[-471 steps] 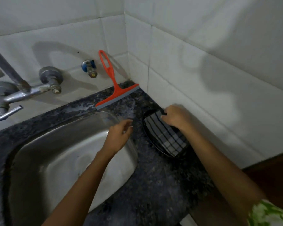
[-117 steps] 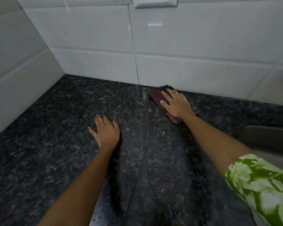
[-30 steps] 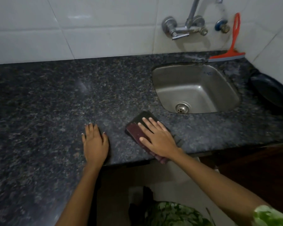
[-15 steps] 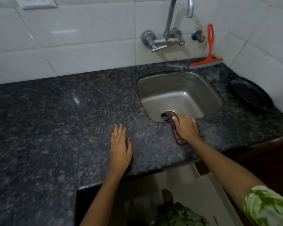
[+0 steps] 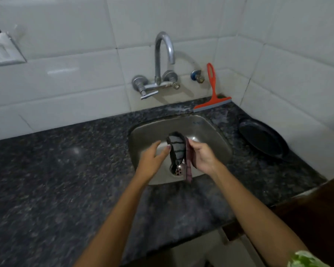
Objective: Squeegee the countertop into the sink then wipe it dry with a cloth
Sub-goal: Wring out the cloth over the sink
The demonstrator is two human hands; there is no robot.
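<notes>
Head view: right hand (image 5: 202, 158) grips cloth (image 5: 178, 153), hanging over sink (image 5: 216, 135). Left hand (image 5: 152, 160) open, fingertips at cloth, holding nothing. Squeegee (image 5: 212, 101) parked against wall. Step, prob.: wring-out; next needs two-hand twist.

The cloth (image 5: 176, 151) hanging from the right hand (image 5: 202, 157) covers part of the drain (image 5: 178, 171) beneath it, and that hand's fingertips are tucked behind the folds. Whether the left hand (image 5: 152, 160) touches the cloth cannot be told. Far left of the hands, the wall socket (image 5: 2, 51) is cut by the edge. The sleeve (image 5: 305, 260) is cropped at the bottom corner.
</notes>
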